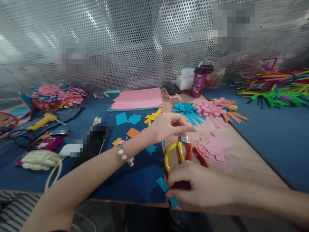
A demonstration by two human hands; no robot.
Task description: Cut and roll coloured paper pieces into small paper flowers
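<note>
Strip (162,184): blue, at the fingertips of my right hand (193,187), on the 9 o'clock side of that hand, which is the clock centre for all lines below.
Right hand: index finger and thumb curved into a ring, tips pinching the strip; a second patch of blue (174,202) shows under the thumb. I cannot tell whether both are one piece.
Left hand (172,126): at 11 o'clock, above the table, thumb and fingertips drawn toward each other just beside a metal head. I cannot tell whether they grip anything.
Bracelet (122,153): beads, on my left wrist.
Handles: yellow pair (180,152) at 11 to 12 o'clock; red pair (189,151) at 12 o'clock, below the metal head (185,139).
Board (251,167): brown, under the handles.
Pink scraps (218,148): on the board, at 1 o'clock.
Flowers: blue one (184,109) at 12 o'clock; pink one (210,108) just beside it, toward 1 o'clock.
Cup (198,83): purple, at 12 o'clock, beyond the flowers.
Stack (140,97): mostly pink sheets, at 11 o'clock.
Glue gun (42,121): yellow, at 10 o'clock, well apart from both hands.
</note>
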